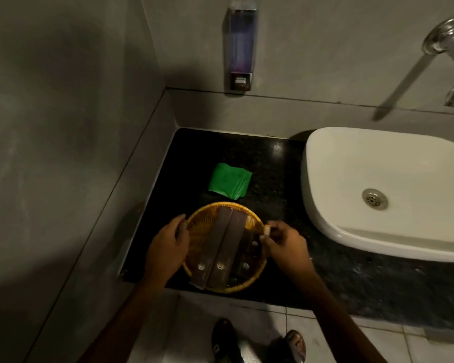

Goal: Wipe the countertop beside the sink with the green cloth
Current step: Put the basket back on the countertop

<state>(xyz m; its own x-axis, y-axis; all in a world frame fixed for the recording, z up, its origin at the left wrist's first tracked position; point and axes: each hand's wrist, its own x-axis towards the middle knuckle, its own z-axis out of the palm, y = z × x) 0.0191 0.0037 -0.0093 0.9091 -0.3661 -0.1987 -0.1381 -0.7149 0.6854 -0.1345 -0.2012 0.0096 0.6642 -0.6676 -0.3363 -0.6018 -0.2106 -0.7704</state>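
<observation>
Both hands grip a round woven basket [194, 231] that sits at the front of the dark speckled surface [273, 184], close to its near edge. The left hand [165, 250] is curled over the basket's left rim, fingers wrapped down the outside and thumb at the top of the rim. The right hand [286, 244] is closed on the opposite rim, thumb and fingertips pinching it together with a small pale object [266, 230] whose nature cannot be made out. Between the two hands, long brown flat packets [226, 247] lie side by side across the basket, reaching from its far rim to its near rim, with a few small dark bottles [249, 255] tucked beside them toward the right hand. The green cloth [230, 181], folded into a rough square, lies flat on the surface just beyond the basket, ahead of the hands and untouched by either. To the right of the right hand stands a white basin sink [378, 231] with a metal drain [374, 199]. On the wall far ahead of the hands hangs a soap dispenser [240, 45], and a chrome tap [448, 48] projects over the sink. Below the arms, footwear [223, 339] shows on the tiled floor [330, 334].
</observation>
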